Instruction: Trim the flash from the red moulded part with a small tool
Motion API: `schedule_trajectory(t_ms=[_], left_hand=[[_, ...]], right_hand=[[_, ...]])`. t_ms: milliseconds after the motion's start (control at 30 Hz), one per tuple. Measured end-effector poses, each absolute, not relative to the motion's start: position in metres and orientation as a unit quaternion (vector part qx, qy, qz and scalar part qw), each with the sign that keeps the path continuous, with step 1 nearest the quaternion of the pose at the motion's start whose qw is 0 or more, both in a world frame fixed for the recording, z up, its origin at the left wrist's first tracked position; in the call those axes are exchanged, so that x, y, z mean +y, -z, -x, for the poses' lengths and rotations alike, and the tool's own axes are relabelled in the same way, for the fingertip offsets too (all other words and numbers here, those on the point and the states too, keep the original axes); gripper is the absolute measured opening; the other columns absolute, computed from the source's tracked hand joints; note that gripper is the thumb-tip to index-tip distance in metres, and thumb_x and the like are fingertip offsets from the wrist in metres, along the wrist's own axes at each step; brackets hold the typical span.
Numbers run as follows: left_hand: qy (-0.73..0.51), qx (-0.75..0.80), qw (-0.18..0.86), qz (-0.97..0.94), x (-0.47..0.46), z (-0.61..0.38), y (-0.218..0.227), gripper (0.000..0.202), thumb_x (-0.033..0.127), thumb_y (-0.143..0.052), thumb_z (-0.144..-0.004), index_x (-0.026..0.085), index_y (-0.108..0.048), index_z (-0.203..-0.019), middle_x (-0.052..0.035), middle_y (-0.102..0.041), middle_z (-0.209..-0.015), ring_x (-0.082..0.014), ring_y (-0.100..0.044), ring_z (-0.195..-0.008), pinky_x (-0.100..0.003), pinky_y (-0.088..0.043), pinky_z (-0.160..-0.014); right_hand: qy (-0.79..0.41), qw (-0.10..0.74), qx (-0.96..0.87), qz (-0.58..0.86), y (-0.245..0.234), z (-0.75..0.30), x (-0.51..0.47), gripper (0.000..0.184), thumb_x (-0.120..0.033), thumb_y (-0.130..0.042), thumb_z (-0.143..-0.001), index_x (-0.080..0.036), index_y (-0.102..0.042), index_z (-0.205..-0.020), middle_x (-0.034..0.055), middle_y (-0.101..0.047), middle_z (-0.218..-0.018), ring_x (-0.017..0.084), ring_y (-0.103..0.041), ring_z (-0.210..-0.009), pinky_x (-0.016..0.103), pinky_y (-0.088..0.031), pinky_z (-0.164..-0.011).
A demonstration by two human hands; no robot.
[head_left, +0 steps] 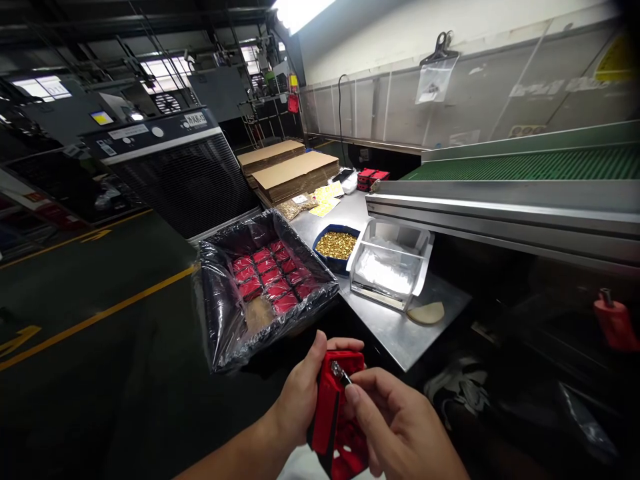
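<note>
My left hand is wrapped round a red plastic part, held upright low in the middle of the view. My right hand pinches a small shiny metal piece against the top of that red part. Beyond my hands stands a box lined with black plastic film, holding rows of several red parts. A blue bowl of small brass-coloured pieces sits on the steel table beside it.
A clear bin with white bags stands on the steel table. Flat cardboard stacks lie further back. A green conveyor runs on the right. A large dark machine stands left, beside floor with yellow lines.
</note>
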State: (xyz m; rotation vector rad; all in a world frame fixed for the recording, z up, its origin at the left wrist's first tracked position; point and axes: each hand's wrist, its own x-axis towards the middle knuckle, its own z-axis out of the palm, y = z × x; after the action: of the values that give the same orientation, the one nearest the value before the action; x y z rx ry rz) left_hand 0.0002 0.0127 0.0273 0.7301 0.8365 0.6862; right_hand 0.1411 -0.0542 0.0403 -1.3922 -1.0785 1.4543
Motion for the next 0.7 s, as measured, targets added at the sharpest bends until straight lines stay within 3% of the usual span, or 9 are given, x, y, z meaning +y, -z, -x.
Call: schedule_trajectory(t_ms=[200,367,500,600,700], left_hand=[[-0.323,0.389,0.792,-0.341,0.012,-0.002,-0.028,0.073,0.077,-0.060,-0.085,0.012,-0.069,-0.117,-0.0129,-0.070,-0.102,-0.0259,-0.062,-0.097,-0.034,-0.045,-0.091],[-0.339,0.392,0.790,-0.328,0.012,-0.003,-0.023,0.072,0.078,-0.057,-0.087,0.014,-0.068,-0.118,-0.0075,-0.066,-0.088,-0.0177,-0.060,-0.076,-0.026,-0.046,-0.073],[-0.364,0.368,0.823,-0.235,0.013,-0.007,-0.026,0.068,0.072,-0.047,-0.095,0.013,-0.063,-0.122,-0.0130,-0.068,-0.096,-0.0233,-0.065,-0.084,-0.032,-0.050,-0.081],[-0.357,0.362,0.855,-0.102,0.009,-0.014,-0.029,0.066,0.070,-0.035,-0.099,0.012,-0.063,-0.117,-0.0133,-0.068,-0.093,-0.0253,-0.067,-0.085,-0.037,-0.052,-0.084],[-0.323,0.383,0.863,-0.065,0.002,-0.019,-0.022,0.064,0.071,-0.044,-0.096,0.012,-0.064,-0.110,-0.0131,-0.067,-0.092,-0.0278,-0.067,-0.089,-0.036,-0.053,-0.082]], right_hand=[[-0.580,0.423,-0.424,0.552,-0.037,-0.140,-0.052,0.046,-0.063,-0.055,-0.088,-0.019,-0.065,-0.091,0.0055,-0.068,-0.071,0.009,-0.047,-0.044,0.021,-0.039,-0.041],[-0.562,0.489,-0.386,0.544,-0.039,-0.138,-0.056,0.042,-0.061,-0.058,-0.088,-0.021,-0.066,-0.095,0.0040,-0.068,-0.074,0.015,-0.062,-0.059,0.023,-0.046,-0.049],[-0.380,0.571,-0.379,0.621,-0.029,-0.136,-0.065,0.034,-0.058,-0.058,-0.091,-0.029,-0.065,-0.107,0.0008,-0.070,-0.090,0.017,-0.068,-0.078,0.027,-0.052,-0.071],[-0.217,0.635,-0.436,0.600,-0.014,-0.133,-0.068,0.029,-0.054,-0.055,-0.095,-0.032,-0.064,-0.111,0.0020,-0.068,-0.107,0.020,-0.063,-0.104,0.032,-0.049,-0.091],[-0.245,0.681,-0.417,0.550,-0.005,-0.133,-0.064,0.030,-0.053,-0.050,-0.098,-0.028,-0.063,-0.105,0.0021,-0.064,-0.091,0.017,-0.061,-0.085,0.029,-0.049,-0.076]])
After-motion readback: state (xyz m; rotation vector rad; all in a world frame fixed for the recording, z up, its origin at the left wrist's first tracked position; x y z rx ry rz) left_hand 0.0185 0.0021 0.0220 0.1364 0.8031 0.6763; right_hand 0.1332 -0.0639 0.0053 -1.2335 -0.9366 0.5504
